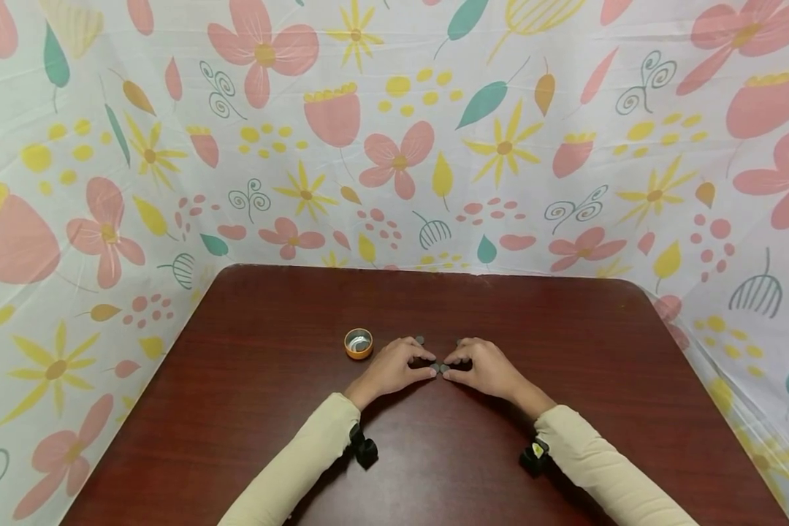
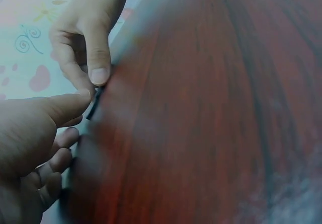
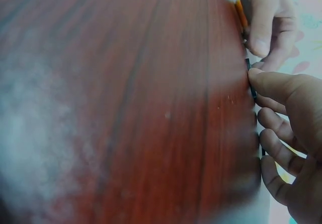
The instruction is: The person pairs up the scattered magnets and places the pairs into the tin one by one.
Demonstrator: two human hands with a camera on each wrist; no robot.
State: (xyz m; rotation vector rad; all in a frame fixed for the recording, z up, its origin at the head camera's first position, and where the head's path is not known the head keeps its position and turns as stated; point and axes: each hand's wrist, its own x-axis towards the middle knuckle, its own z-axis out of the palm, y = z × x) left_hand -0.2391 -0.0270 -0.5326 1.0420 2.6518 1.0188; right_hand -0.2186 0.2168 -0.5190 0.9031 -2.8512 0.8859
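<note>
Both hands meet near the table's middle over small dark grey discs. My left hand (image 1: pixel 394 365) holds one disc (image 1: pixel 435 367) between thumb and index finger. Facing it, my right hand (image 1: pixel 489 367) pinches another disc (image 1: pixel 444 368) at its thumb and fingertip; the two discs touch or nearly touch. In the left wrist view a dark disc (image 2: pixel 92 108) appears edge-on beside the left thumb. The right wrist view has a dark disc (image 3: pixel 251 85) edge-on under the right thumb. Another disc (image 1: pixel 420 340) lies beyond the left fingers, and one more (image 1: pixel 459 341) is partly hidden by the right hand.
A small round orange tin (image 1: pixel 359 343) with a silvery inside stands left of the left hand. The dark red-brown wooden table (image 1: pixel 434 467) ends at a flower-printed curtain (image 1: pixel 394 168) behind and at both sides. Black wrist cameras (image 1: pixel 366 451) sit at each sleeve.
</note>
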